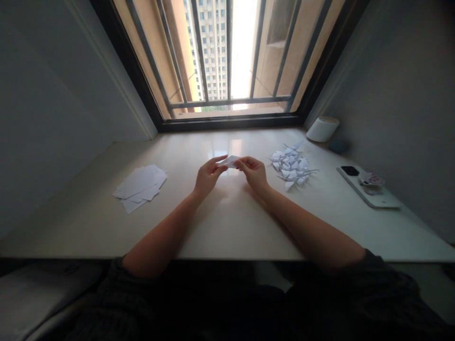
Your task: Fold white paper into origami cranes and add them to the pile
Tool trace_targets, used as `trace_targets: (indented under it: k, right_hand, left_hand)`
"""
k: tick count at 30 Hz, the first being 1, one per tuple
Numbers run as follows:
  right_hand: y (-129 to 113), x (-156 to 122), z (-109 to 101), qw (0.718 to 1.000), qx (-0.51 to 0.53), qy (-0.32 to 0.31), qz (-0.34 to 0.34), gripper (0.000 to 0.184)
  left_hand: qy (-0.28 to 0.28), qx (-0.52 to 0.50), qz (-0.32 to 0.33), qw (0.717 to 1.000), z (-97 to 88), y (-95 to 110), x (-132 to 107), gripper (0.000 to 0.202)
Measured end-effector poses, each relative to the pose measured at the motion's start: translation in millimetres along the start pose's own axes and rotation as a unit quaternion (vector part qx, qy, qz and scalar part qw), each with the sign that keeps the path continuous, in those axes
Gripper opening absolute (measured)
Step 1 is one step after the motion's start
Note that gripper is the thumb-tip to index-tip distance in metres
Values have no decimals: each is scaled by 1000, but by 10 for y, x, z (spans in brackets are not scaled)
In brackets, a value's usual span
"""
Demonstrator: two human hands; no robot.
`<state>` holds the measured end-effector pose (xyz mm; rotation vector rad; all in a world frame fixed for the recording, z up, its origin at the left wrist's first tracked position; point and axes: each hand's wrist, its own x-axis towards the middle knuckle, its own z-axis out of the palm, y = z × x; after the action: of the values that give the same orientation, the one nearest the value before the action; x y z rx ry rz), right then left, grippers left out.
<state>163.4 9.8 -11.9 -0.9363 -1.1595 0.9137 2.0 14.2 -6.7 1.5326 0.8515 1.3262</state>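
Note:
A small folded piece of white paper (230, 161) is held just above the pale table (227, 222), in the middle of the view. My left hand (208, 176) pinches its left end between fingers and thumb. My right hand (253, 171) pinches its right end, fingers curled. To the left lies a loose stack of flat white paper sheets (140, 187). Right of my right hand sits a pile of several folded white paper figures (292, 166).
A white phone (368, 185) with a small round object on it lies at the right. A white cylinder (322, 129) and a dark object stand at the back right corner. A barred window (227, 61) runs behind the table, with walls on both sides.

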Motion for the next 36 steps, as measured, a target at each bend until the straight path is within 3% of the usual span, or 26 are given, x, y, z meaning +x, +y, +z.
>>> trace_targets:
  k: [4, 13, 19, 26, 36]
  right_hand:
    - [13, 8, 3, 1000, 8, -1, 6, 29]
    - [-19, -15, 9, 999, 30, -13, 17, 27]
    - [-35, -15, 4, 998, 60, -9, 22, 30]
    - [-27, -18, 22, 997, 79, -1, 18, 20]
    - [-21, -20, 38, 995, 89, -10, 38, 26]
  left_hand:
    - [35, 33, 3, 999, -10, -3, -3, 31]
    - [101, 22, -8, 995, 41, 32, -33, 30]
    - [102, 24, 5, 995, 27, 28, -33, 34]
    - [91, 34, 9, 995, 24, 33, -41, 30]
    - [115, -55, -57, 990, 62, 27, -27, 32]
